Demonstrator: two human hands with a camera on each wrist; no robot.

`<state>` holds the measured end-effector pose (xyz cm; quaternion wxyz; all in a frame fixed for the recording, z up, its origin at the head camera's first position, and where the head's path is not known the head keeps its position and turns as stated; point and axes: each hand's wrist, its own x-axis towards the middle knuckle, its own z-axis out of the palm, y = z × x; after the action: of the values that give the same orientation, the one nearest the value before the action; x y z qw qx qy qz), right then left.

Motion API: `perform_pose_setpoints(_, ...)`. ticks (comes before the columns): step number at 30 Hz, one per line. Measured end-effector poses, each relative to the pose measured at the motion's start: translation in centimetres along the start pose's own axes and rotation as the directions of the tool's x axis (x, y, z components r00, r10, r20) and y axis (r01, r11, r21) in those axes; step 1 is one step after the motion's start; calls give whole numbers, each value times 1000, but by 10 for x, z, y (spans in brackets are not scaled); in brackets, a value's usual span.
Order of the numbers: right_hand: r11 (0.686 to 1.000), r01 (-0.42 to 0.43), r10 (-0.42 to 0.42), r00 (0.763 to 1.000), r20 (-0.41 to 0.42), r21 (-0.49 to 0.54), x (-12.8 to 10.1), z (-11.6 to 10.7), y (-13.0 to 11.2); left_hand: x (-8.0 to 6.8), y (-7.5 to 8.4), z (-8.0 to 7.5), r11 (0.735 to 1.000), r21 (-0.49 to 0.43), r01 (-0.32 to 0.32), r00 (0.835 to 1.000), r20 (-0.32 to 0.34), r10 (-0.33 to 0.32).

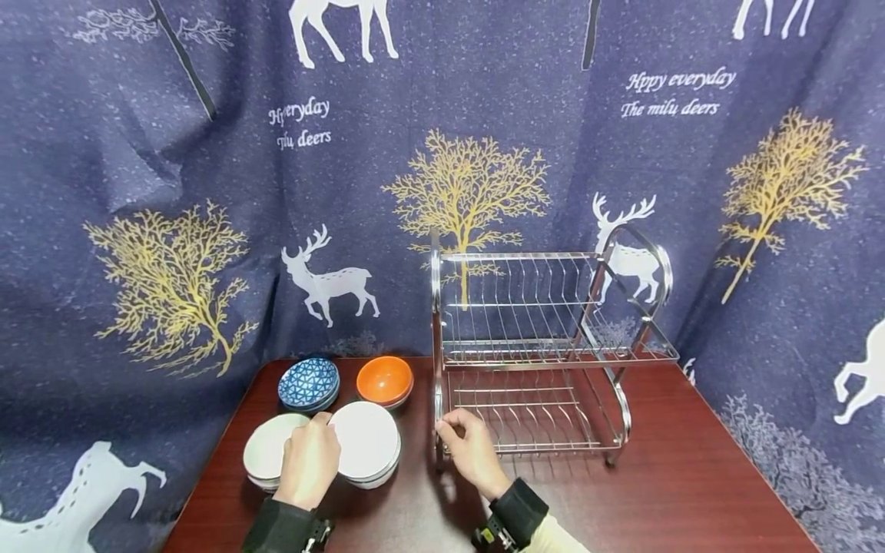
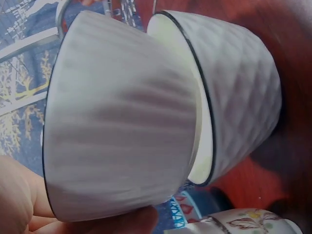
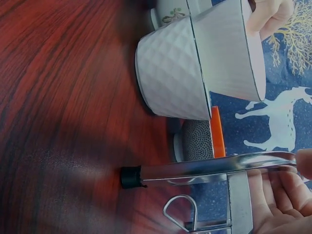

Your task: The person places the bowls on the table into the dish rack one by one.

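Note:
My left hand [image 1: 309, 461] grips the rim of a white ribbed bowl [image 2: 122, 122] that sits tilted in a white diamond-patterned bowl [image 2: 243, 87]. In the head view these form the right white stack [image 1: 368, 442]. My fingers [image 2: 29, 209] curl at the ribbed bowl's rim. In the right wrist view the same pair shows as the ribbed bowl [image 3: 234, 53] and the diamond bowl [image 3: 170, 73]. My right hand [image 1: 466, 442] grips the front left post [image 3: 204, 168] of a chrome two-tier dish rack [image 1: 553, 346]. Both tiers of the rack hold nothing.
A second white bowl stack [image 1: 270, 449], a blue patterned bowl [image 1: 309, 382] and an orange bowl [image 1: 384, 380] sit left of the rack on the dark red table [image 1: 691, 476]. A floral-print bowl [image 2: 243, 222] lies beside the held pair. A deer-print curtain hangs behind.

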<state>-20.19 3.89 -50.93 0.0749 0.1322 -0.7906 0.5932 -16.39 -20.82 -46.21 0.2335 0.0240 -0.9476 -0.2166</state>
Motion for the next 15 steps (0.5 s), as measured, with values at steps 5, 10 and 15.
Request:
perform_pose_setpoints(5,996,-63,60,997,54,61,-3,-8,-23,-5,8,-5,999,4,-44,999,-23,44)
perform_pose_setpoints(10,984,-145,133,985,108,106,-6,-14,-35,-10,19,-7,996,12,-83,996,-31,84)
perform_pose_setpoints(15,985,-138,124,983,133,104,-6,-16,-32,-12,30,-12,996,-48,-69,997,32,71)
